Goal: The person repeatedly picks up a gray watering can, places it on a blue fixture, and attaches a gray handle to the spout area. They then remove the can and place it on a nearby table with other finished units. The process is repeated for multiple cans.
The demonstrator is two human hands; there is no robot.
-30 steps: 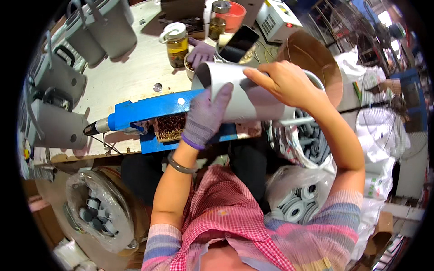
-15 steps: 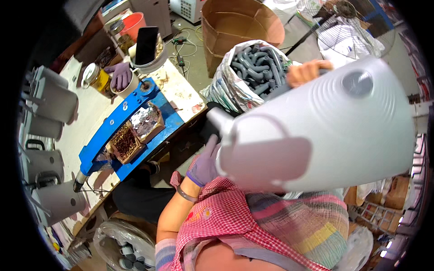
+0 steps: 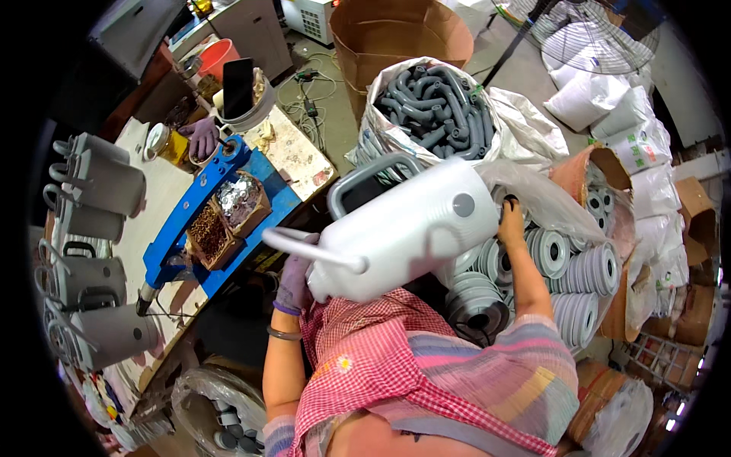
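Note:
In front of my chest a light grey plastic can (image 3: 411,228) lies tilted on its side, its ribbed base toward the right. It has a dark grey loop handle (image 3: 373,171) and a pale, spout-like tube (image 3: 312,247) at its left end. My left hand (image 3: 293,282), in a purple glove, is closed on that left end, partly hidden behind the can. Bare and off the can, my right hand (image 3: 513,221) reaches among ribbed grey round parts (image 3: 550,253) in a clear plastic bag. Its fingers are mostly hidden, with something black at their tips.
On the left table (image 3: 122,251) stand several similar cans (image 3: 95,278) and a blue metal fixture (image 3: 190,202) with boxes of small metal pieces (image 3: 209,232). Ahead is a white sack (image 3: 373,126) of curved grey tubes (image 3: 434,107). A fan (image 3: 601,34) and white sacks stand at far right.
The can has dropped lower and left, away from the camera. My right hand has come off its far side and moved down right to the ribbed parts; my left hand keeps hold.

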